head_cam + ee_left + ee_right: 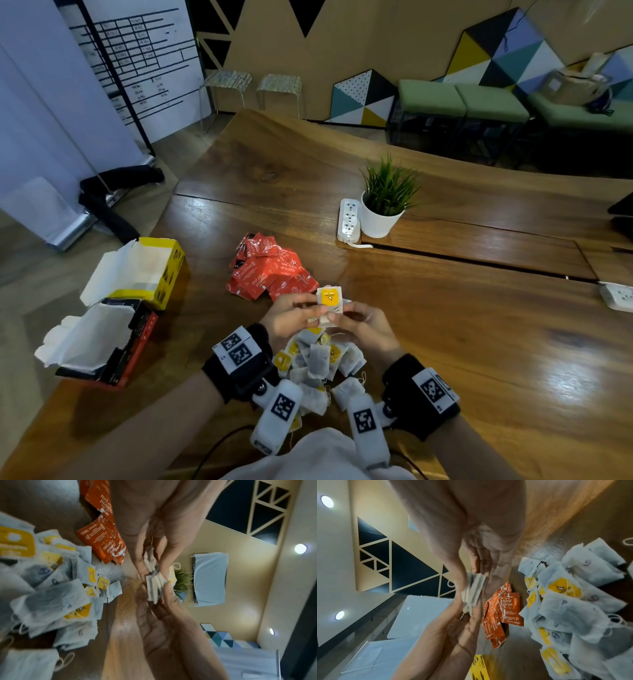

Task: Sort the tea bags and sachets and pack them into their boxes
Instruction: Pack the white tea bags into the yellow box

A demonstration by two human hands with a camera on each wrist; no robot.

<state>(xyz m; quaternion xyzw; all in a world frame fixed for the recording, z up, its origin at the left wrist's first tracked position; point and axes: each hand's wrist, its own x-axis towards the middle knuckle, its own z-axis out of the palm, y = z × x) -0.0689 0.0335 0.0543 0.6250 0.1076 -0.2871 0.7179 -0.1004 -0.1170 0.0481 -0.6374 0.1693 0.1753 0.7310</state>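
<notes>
Both my left hand (291,317) and right hand (363,323) pinch a small stack of tea bags (329,303) above the near pile (322,363). I should square its edges, then carry it left to the yellow box (144,270).

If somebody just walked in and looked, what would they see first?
Both hands, the left hand and right hand, pinching a small stack of tea bags above the wooden table. Just beyond lies a bright pile of red sachets.
</notes>
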